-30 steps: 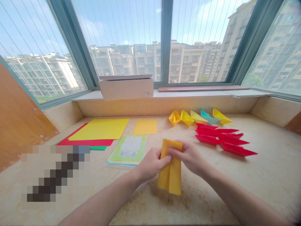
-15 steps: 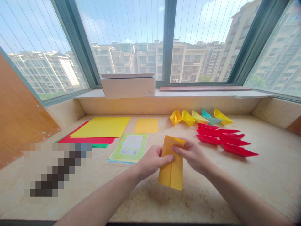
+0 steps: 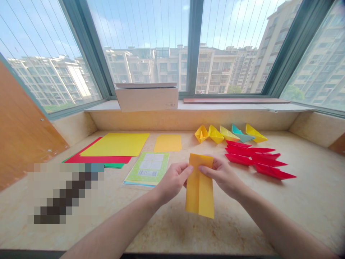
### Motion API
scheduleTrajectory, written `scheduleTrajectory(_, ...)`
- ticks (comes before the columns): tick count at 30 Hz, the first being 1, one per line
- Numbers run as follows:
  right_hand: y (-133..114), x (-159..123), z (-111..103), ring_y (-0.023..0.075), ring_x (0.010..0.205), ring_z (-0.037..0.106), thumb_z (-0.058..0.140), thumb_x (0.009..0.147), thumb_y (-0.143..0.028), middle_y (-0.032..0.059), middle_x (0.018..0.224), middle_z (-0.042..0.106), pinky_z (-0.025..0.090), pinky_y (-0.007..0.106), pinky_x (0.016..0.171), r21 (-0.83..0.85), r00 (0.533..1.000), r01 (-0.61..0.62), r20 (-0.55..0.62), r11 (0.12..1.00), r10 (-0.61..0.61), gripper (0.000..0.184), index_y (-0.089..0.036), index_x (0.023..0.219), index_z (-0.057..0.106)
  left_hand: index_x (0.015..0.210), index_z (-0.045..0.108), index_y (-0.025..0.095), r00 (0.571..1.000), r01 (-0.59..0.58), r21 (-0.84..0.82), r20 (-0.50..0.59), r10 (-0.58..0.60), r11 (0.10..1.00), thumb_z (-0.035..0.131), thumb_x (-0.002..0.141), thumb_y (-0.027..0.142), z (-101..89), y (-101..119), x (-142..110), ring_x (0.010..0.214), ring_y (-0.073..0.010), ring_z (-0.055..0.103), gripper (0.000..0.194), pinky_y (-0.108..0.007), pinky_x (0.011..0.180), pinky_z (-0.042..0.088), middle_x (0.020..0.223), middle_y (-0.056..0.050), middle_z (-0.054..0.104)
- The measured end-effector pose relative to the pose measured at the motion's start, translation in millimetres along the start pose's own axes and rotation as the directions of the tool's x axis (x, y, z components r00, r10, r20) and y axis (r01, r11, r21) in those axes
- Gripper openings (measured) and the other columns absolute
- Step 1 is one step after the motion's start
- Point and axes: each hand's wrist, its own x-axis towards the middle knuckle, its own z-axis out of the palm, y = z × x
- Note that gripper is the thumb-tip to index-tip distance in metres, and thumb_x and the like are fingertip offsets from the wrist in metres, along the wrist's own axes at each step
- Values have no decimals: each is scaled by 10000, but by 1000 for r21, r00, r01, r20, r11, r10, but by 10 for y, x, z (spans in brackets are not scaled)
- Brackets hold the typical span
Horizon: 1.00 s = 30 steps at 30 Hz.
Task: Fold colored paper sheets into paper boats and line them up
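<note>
A folded sheet of yellow origami paper (image 3: pixel 199 194) is held up above the counter between both hands, a lengthwise seam running down its middle. My left hand (image 3: pixel 174 181) pinches its upper left edge, thumb in front and fingers behind. At the upper right, my right hand (image 3: pixel 222 176) grips the paper with its thumb on the front face; its other fingers are partly hidden behind. To the right of the hands lie several red paper boats (image 3: pixel 273 171), close together. Behind those stands a row of yellow and blue paper boats (image 3: pixel 215 134).
Yellow sheets (image 3: pixel 115 144) overlap a red sheet (image 3: pixel 101 159) and a green one on the left. A small pale-orange paper stack (image 3: pixel 168 143) and a green patterned paper pack (image 3: pixel 147 169) lie nearer the middle. A white box (image 3: pixel 148 99) stands on the windowsill. One area at lower left is pixelated.
My left thumb has moved up and left, from the middle of the folded paper to its upper left edge. The paper has shifted slightly right. The boats and sheets stay put.
</note>
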Motion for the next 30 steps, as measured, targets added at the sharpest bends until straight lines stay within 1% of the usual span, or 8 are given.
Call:
scheduleTrajectory(5,-37,0,4,208,826,658,741,795,-345,41,896,727,514,325,762,8,999,-21,37,1000,20,281,-211,1042,727,1006,675,132,998,-27,-24,-58,25,999,621,869,470,-3,-11,16,686,-176,653,369,-263,613,486,804,-74,706)
scheduleTrajectory(13,-17,2,-51,165,842,592,706,830,-328,35,924,629,476,258,697,-137,993,117,50,984,-111,130,-258,886,799,1042,635,141,996,6,-125,-92,-17,992,719,798,439,-5,-11,19,641,-156,657,394,-237,603,482,726,-47,711)
scheduleTrajectory(15,-15,2,-70,166,865,592,704,832,-291,34,933,623,479,261,723,-174,989,141,63,975,-132,117,-268,892,802,1035,650,137,996,19,-175,-79,-33,984,696,815,425,-8,-4,17,657,-155,664,366,-232,612,485,758,-58,721)
scheduleTrajectory(19,6,-3,-97,169,910,599,659,864,-219,33,953,628,486,285,800,-268,978,208,71,941,-196,165,-289,920,797,956,692,113,999,39,-253,17,-36,967,600,878,461,-25,5,17,747,-192,693,368,-271,683,510,824,-106,735)
scheduleTrajectory(21,22,-8,-104,166,906,597,644,865,-187,33,970,620,488,284,790,-347,971,239,66,907,-231,198,-297,929,795,937,704,106,999,34,-236,32,-27,971,585,889,487,-31,4,20,774,-201,696,402,-280,707,515,832,-115,737)
scheduleTrajectory(24,18,-12,-114,161,890,597,618,869,-162,36,1019,605,495,282,768,-420,968,252,98,872,-233,239,-299,967,788,964,709,107,999,23,-151,-21,-27,988,668,848,446,-38,-2,33,778,-186,690,361,-259,710,515,853,-105,741)
scheduleTrajectory(28,-51,-18,-142,207,1058,586,580,895,-171,51,1106,624,474,346,926,-435,961,262,199,861,-192,303,-296,1128,729,1016,704,108,996,10,-115,-82,-19,993,691,834,414,-62,-7,63,812,-201,696,356,-277,738,529,899,-107,746)
scheduleTrajectory(30,-82,-28,-163,227,1126,567,577,906,-199,57,1187,626,452,377,979,-427,962,247,218,870,-165,340,-298,1215,679,1025,702,111,994,4,-100,-109,-15,995,680,839,424,-82,-2,77,824,-214,700,365,-303,755,538,918,-110,746)
